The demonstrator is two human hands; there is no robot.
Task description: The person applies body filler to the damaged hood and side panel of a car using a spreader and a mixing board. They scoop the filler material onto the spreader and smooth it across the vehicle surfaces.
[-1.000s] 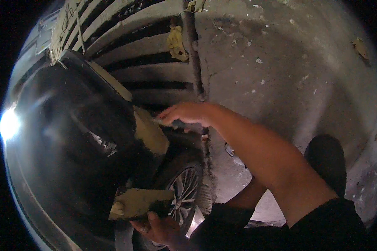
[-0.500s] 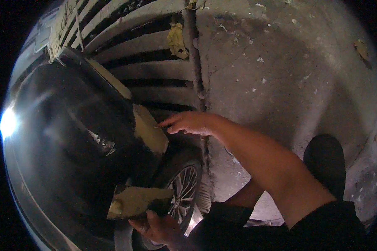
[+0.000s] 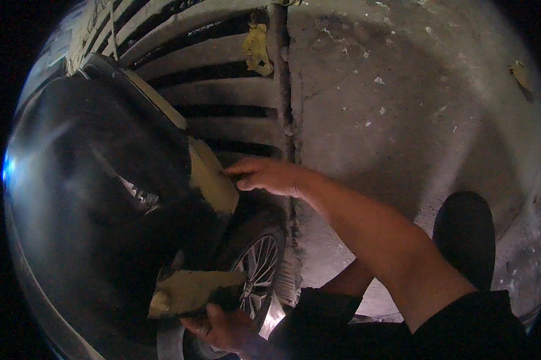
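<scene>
**Dark car (image 3: pixel 102 252), wheel side**

On my feed, left hand (image 3: pixel 225 331): fingers closed on the edge of a tan-smeared board (image 3: pixel 201 287), near the spoked wheel (image 3: pixel 260 270). My right hand (image 3: pixel 269 176): fingers bent at the tan patch (image 3: pixel 212 177) on the bodywork; I can't tell if they pinch anything. Yellow scrap (image 3: pixel 257 51) beyond.

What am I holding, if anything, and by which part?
Your left hand holds a tan-smeared board by its lower edge; whether your right hand holds anything is unclear.
</scene>
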